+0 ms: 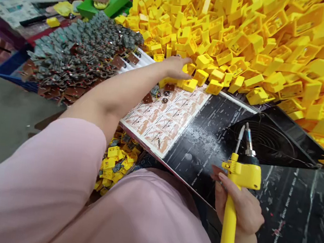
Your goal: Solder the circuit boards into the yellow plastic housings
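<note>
My left hand reaches to the near edge of a heap of yellow plastic housings. Its visible fingers are stretched apart at the housings; I cannot tell whether it touches one. In my right hand is a yellow soldering gun, its metal tip and a thin feed tube pointing up and away from me. A small brown board piece sticks out by the fingertips of that hand. Below my left wrist, a brown circuit board and several round metal parts lie on the patterned sheet.
A tall pile of wired circuit boards stands at the left over a blue crate. Behind it is a green box. More yellow housings are below the table edge by my lap. A black tray lies beyond the soldering gun.
</note>
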{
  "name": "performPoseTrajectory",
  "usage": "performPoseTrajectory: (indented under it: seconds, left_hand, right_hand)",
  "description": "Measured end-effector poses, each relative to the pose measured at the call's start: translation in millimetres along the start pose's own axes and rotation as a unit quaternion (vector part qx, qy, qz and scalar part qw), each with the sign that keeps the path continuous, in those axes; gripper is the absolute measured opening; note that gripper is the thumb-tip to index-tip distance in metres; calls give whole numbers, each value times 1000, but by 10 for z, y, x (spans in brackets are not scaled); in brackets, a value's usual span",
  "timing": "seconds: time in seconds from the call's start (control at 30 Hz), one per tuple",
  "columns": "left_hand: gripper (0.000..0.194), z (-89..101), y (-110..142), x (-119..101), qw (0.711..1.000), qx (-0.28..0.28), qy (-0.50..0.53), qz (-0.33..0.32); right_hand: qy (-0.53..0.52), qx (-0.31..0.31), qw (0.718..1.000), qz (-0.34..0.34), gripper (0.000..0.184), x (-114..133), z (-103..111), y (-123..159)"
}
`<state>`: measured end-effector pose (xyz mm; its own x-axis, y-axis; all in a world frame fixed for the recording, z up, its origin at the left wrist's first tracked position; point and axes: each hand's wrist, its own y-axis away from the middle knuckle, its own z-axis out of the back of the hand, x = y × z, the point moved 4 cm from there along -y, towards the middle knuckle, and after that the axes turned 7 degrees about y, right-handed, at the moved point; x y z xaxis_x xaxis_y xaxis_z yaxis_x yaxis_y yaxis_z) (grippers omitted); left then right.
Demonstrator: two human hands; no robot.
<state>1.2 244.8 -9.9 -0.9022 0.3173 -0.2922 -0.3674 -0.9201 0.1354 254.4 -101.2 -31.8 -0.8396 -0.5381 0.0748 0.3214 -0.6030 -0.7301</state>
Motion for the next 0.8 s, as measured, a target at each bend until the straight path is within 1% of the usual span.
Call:
performPoseTrajectory:
  seconds: [0.07, 0.1, 0.17, 0.23, 0.33, 0.4, 0.47, 0.53, 0.57, 0.6, 0.63, 0.67, 0.77, 0.8]
  left_hand:
    - [81, -77, 83, -285, 999, 46, -17, -19]
    - [81, -113, 169, -435, 997, 70, -29, -26]
    - [72, -171, 394, -715, 992, 100, -44, -56]
    - [57, -234, 659, -930, 987, 111, -29, -110]
    - [43, -367, 1094, -1099, 973, 105, 44, -202]
    - [43, -486, 1391, -1126, 957, 98, 108, -251]
    - [53, -628, 1675, -1106, 939, 98, 145, -295]
    - [64, -762, 1913, -1041, 930, 80, 131, -335]
    - [68, -817, 2007, -990, 929, 59, 111, -347]
    - [71, -862, 2083, -931, 931, 34, 88, -354]
    - [73, -897, 2144, -867, 932, 11, 68, -355]
    - [76, -921, 2194, -803, 934, -7, 57, -352]
    - [84, -914, 2297, -635, 949, -43, 53, -308]
    - [84, -892, 2319, -593, 957, -49, 51, -283]
  right_hand:
    - [3, 0, 1000, -4, 56, -1, 8, -45]
    - [5, -3, 1000, -7, 54, 2, 13, -55]
    - [7, 2, 1000, -19, 50, 8, 13, -57]
    - [-8, 14, 999, -28, 46, 19, 5, -39]
    - [-42, 17, 998, -38, 47, 40, -3, 4]
    - [-53, 15, 997, -51, 50, 55, -10, 29]
    - [-55, 32, 995, -79, 45, 62, -38, 43]
    - [-62, 66, 991, -103, 33, 73, -95, 44]
    - [-66, 83, 988, -109, 31, 81, -130, 39]
    - [-68, 93, 987, -108, 35, 94, -165, 31]
    - [-67, 99, 987, -107, 41, 109, -199, 20]
    - [-60, 95, 988, -107, 43, 125, -227, 7]
    - [-24, 62, 991, -118, 30, 192, -274, -39]
    - [-16, 51, 991, -126, 30, 220, -278, -53]
